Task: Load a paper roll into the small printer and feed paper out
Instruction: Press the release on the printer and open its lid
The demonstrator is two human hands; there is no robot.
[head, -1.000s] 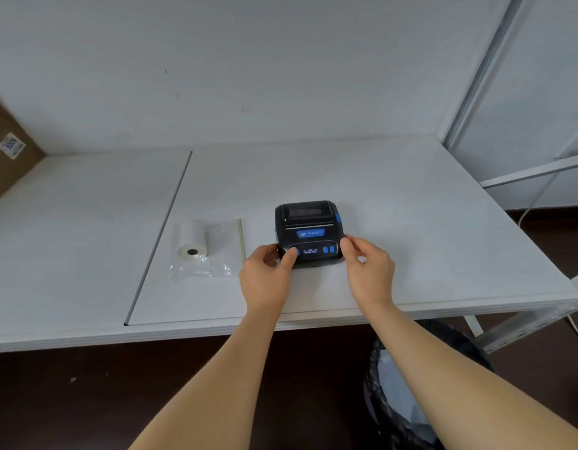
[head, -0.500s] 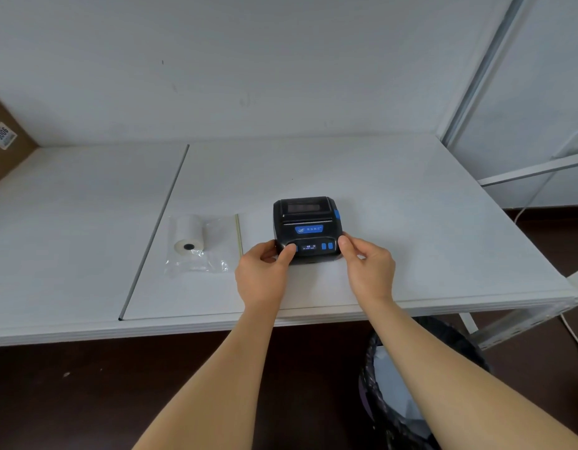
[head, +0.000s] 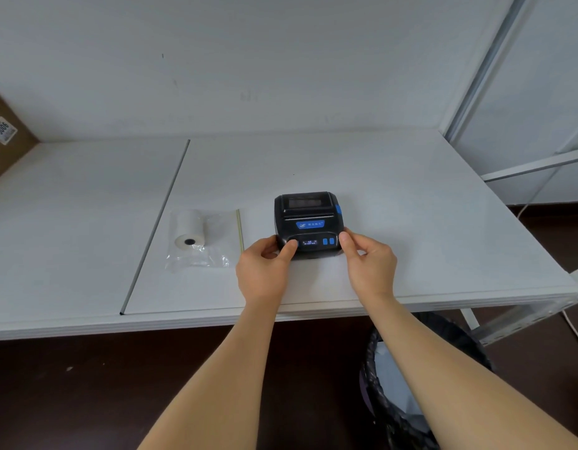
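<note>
Head view, looking down onto white desk (head: pixel 411 222). Small black printer (head: pixel 308 219) flat on desk, near front edge, lid closed, blue label on top face, small lit display and two blue buttons along its near edge, blue tab on its right side. Left hand (head: pixel 265 271) at printer's near-left corner, fingers curled against the left side, thumb pressing down on the front panel left of the display. Right hand (head: pixel 370 264) at near-right corner, thumb tip touching the corner, remaining fingers curled loosely behind; whether they reach the casing not clear. Paper roll (head: pixel 190 230) lying on its side to the left of printer, well apart from it, dark core hole facing the camera, untouched. Roll inside clear plastic bag (head: pixel 213 245), bag flat on desk, crumpled at its near end, yellowish strip along its right edge. Dark seam (head: pixel 157 222) across desk just left of bag. Brown cardboard box (head: pixel 5 141) with white label at far left edge. Black-lined bin (head: pixel 411 384) on floor beneath desk's right side, pale scraps inside. White cable (head: pixel 538 193) hanging off to far right.
</note>
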